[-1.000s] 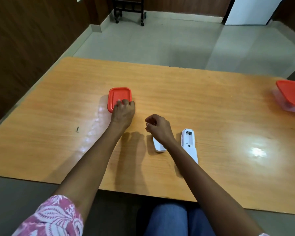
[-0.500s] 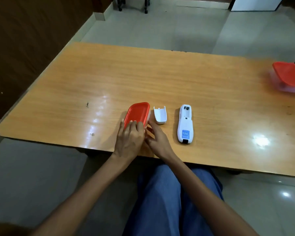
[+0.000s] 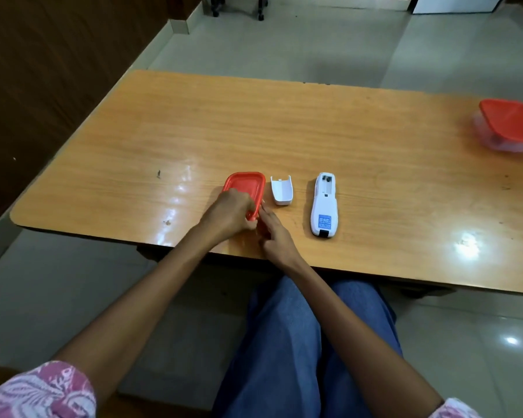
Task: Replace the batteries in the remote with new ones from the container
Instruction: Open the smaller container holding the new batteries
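Note:
A small container with an orange lid [image 3: 245, 186] sits near the table's front edge. My left hand [image 3: 230, 213] grips the near edge of that lid. My right hand [image 3: 274, 233] touches the container's near right corner with its fingertips; whether it grips is unclear. To the right lies the white battery cover [image 3: 281, 190], detached. Further right the white remote [image 3: 324, 205] lies face down, its battery compartment open at the far end and a blue label near the close end. No batteries are visible.
A second clear container with an orange lid [image 3: 509, 123] stands at the far right edge of the wooden table [image 3: 284, 128]. A wheeled stand [image 3: 237, 7] is on the tiled floor beyond. My legs are under the table's front edge.
The container was dragged from mid-table to the front edge. My left hand shifted onto the lid's near edge, my right hand came to its corner. The camera pulled back.

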